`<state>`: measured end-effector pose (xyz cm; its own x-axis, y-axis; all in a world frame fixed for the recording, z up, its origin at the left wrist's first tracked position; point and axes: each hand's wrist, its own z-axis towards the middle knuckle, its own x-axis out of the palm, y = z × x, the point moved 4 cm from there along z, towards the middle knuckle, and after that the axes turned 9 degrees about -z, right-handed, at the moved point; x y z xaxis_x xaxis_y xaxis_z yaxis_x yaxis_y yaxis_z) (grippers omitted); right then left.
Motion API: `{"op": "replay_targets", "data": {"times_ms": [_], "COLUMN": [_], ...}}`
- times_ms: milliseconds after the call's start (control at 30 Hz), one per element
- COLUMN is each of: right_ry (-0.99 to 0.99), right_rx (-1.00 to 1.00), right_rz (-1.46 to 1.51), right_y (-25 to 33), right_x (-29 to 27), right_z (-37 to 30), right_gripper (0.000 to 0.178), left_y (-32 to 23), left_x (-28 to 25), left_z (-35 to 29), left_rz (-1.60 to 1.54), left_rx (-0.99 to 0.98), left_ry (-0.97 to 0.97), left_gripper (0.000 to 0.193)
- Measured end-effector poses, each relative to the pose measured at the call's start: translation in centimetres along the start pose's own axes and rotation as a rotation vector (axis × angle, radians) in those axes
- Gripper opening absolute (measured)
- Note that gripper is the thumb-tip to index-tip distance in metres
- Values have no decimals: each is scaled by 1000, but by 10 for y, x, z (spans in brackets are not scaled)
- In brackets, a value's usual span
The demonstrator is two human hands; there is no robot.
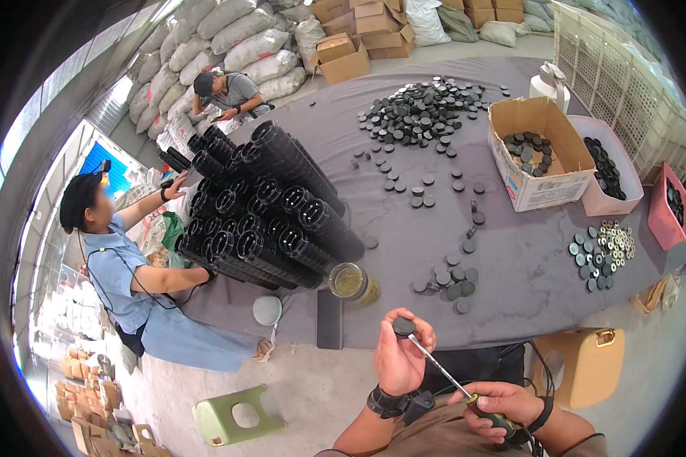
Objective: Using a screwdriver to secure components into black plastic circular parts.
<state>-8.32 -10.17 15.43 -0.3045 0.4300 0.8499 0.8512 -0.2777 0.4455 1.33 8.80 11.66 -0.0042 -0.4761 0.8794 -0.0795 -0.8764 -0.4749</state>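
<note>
My left hand (401, 367) is closed on a round black cap (403, 327), gripping it between thumb and fingers. A screwdriver (443, 370) with a thin metal shaft is in my right hand (504, 407), its fingers wrapped round the green-and-black handle. The shaft slants up to the left, its tip at the cap's lower edge; I cannot tell whether it is wedged under the rim. Just beyond my hands, a small cluster of black caps (457, 289) lies on the grey cloth-covered table (312, 324), with a glass jar of greenish liquid (355, 285) to its left.
Tall stacks of black ringed parts (259, 213) stand at the left, with a person in blue (118, 251) beside them. A big heap of caps (419, 110) lies farther back. Right are a cardboard box (545, 190), bins and pale rings (616, 242). Stools (236, 415) flank me.
</note>
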Motion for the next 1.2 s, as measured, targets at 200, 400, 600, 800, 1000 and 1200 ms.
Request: {"op": "replay_targets", "data": {"times_ms": [200, 400, 600, 800, 1000, 1200], "right_ry": [37, 56, -141, -447, -739, -483], "right_rx": [0, -2, -75, -369, -307, -37], "right_rz": [77, 54, -58, -939, -1561, -1105], "right_y": [-1, -3, 3, -3, 6, 16], "right_x": [-3, 2, 15, 7, 17, 8], "right_z": [1, 4, 2, 6, 1, 0], "right_gripper": [47, 46, 27, 35, 37, 29], "left_y": [-1, -7, 0, 2, -2, 2], "left_x": [4, 9, 0, -2, -7, -5], "left_z": [2, 0, 1, 0, -3, 5], "left_rz": [137, 301, 356, 409, 456, 92], "left_rx": [44, 226, 309, 355, 312, 5], "left_ry": [30, 5, 57, -15, -88, -144], "left_gripper": [42, 40, 36, 32, 30, 37]}}
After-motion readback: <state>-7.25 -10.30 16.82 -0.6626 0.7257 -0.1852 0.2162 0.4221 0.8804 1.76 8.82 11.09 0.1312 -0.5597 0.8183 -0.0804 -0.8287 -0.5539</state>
